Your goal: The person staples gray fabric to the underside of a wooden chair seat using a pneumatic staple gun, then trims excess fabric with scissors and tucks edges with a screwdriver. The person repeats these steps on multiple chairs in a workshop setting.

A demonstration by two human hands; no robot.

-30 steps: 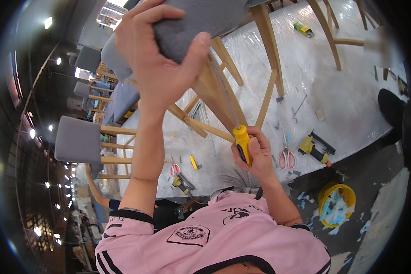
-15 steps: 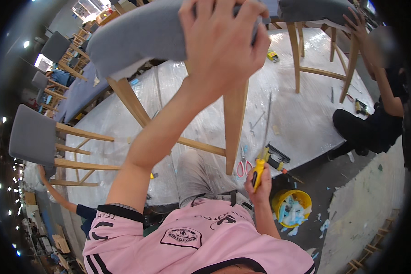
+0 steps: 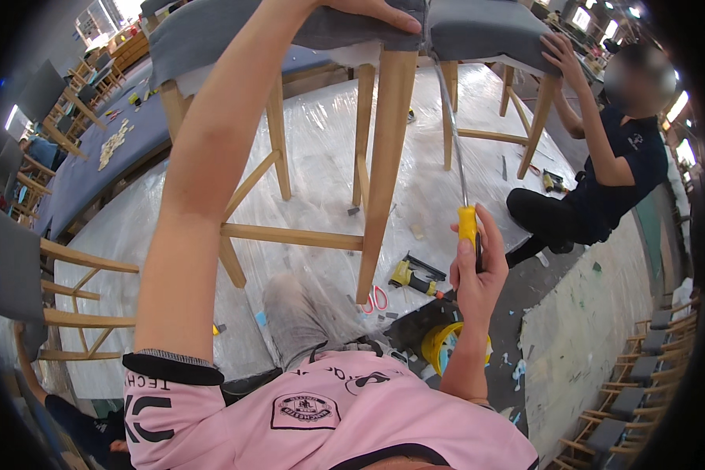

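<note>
**Chair held overhead, screwdriver raised to seat underside**

Left hand at top of view, fingers wrapped over edge of grey upholstered seat of chair, arm stretched up; likely steadies chair so underside stays reachable. Right hand closed around yellow handle of screwdriver, w/ shaft pointing up toward seat edge next to front wooden leg; tip contact can't be told. Nearby, a co-worker's hand rests on a second grey chair, apart from first. Below: clear plastic sheeting over floor, w/ yellow staple gun, red-handled scissors & yellow bucket. Room is a workshop; more chairs at left, stacked ones lower right.
</note>
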